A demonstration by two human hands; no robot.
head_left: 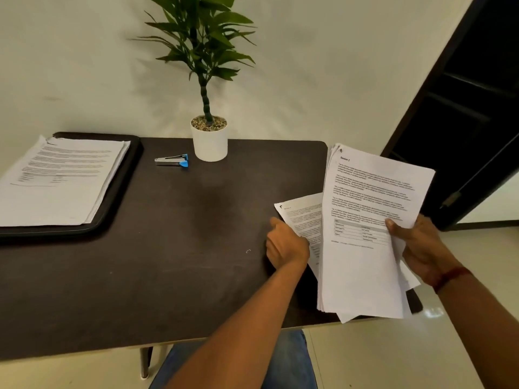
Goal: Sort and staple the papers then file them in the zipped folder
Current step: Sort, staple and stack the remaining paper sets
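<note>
A thick stack of white printed papers [365, 220] is held tilted at the right of the frame, pinched between the thumb and curled fingers of the right hand [421, 248]. Beneath it, a thinner printed set [304, 213] is gripped at its edge by the curled left hand [286, 245]. At the upper left, a flat black zipped folder [123, 186] with rounded corners is covered by another paper pile [61, 178]. A silver-and-blue stapler [172, 160] and a white cylindrical plant pot [210, 144] are set on the matte dark table [168, 234]. A cream wall [84, 66], a dark door frame [463, 108] and glossy pale floor tiles [393, 355] surround it.
</note>
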